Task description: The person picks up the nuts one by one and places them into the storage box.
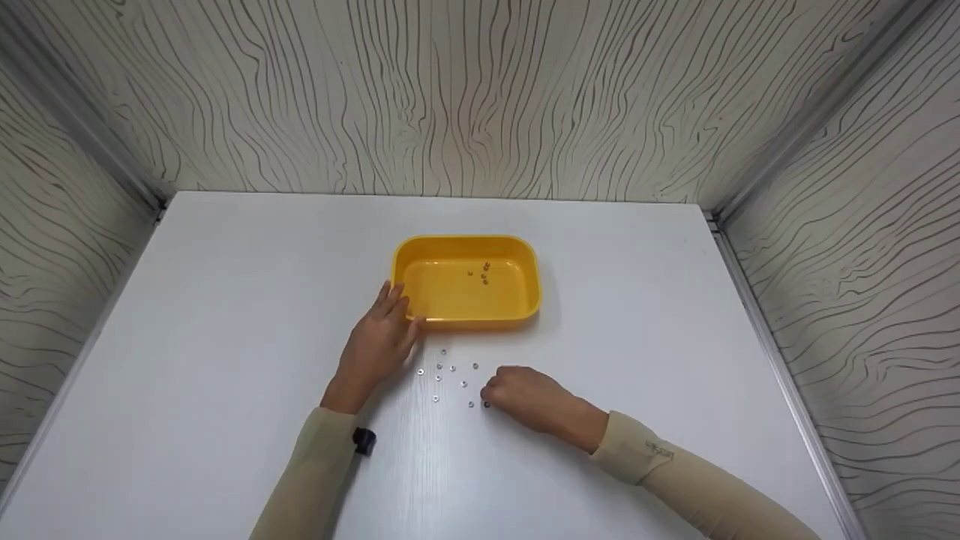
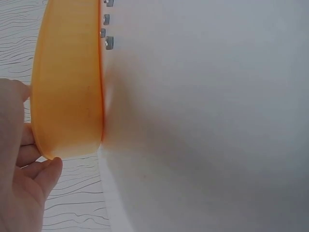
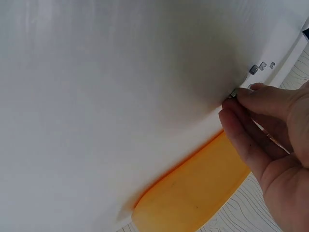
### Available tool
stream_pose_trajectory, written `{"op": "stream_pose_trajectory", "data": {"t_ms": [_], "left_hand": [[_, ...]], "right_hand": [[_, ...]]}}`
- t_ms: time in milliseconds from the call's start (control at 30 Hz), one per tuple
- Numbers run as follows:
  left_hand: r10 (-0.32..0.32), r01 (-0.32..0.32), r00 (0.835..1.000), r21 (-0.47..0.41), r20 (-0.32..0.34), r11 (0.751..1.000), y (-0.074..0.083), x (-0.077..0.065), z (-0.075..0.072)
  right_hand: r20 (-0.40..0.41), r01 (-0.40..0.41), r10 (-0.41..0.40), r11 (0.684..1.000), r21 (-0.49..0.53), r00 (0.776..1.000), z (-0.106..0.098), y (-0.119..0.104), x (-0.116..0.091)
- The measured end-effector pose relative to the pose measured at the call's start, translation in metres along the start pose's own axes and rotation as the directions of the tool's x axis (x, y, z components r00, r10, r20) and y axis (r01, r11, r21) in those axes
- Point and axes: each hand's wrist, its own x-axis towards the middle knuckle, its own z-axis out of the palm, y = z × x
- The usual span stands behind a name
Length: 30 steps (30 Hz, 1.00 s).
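A yellow plastic tray (image 1: pixel 465 325) stands on the white table. My left hand (image 1: pixel 377 341) grips its near left corner, fingers along the left wall and thumb at the front; the left wrist view shows the fingertips on the tray (image 2: pixel 67 96). Several small metal nuts (image 1: pixel 452 368) lie loose in front of the tray, and several more nuts (image 1: pixel 484 276) are inside it. My right hand (image 1: pixel 529 397) is at the right edge of the loose group. In the right wrist view its thumb and forefinger pinch a nut (image 3: pixel 234 93), partly hidden by the fingertips.
The white table (image 1: pixel 637 300) runs back to a wood-grain patterned wall (image 1: pixel 480 97), with similar panels at both sides. Metal rails (image 1: pixel 780 382) border the table's sides. A black device (image 1: pixel 364 441) sits at my left wrist.
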Motion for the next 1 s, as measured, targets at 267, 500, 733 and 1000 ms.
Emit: {"op": "stream_pose_trajectory", "data": {"t_ms": [267, 500, 733, 1000], "left_hand": [[-0.012, 0.012, 1.0, -0.015, -0.002, 1.0, 0.0001, -0.001, 0.0006], [0.0, -0.001, 1.0, -0.015, -0.014, 1.0, -0.0009, -0.0007, 0.0027], [-0.01, 0.01, 1.0, -0.028, -0.004, 1.0, -0.0012, -0.0011, 0.0027], [-0.012, 0.012, 1.0, -0.014, 0.0, 1.0, -0.0002, -0.002, 0.0002]], "right_hand": [[0.025, -0.005, 0.005, 1.0, 0.017, 1.0, -0.002, -0.0006, 0.0029], [0.032, -0.021, 0.021, 1.0, 0.018, 0.999, 0.0008, -0.0017, 0.0031], [0.017, -0.027, 0.026, 0.999, 0.036, 1.0, -0.0011, -0.0015, 0.0021], [0.01, -0.032, 0.032, 0.998, 0.047, 0.999, -0.0013, -0.0017, -0.0013]]}}
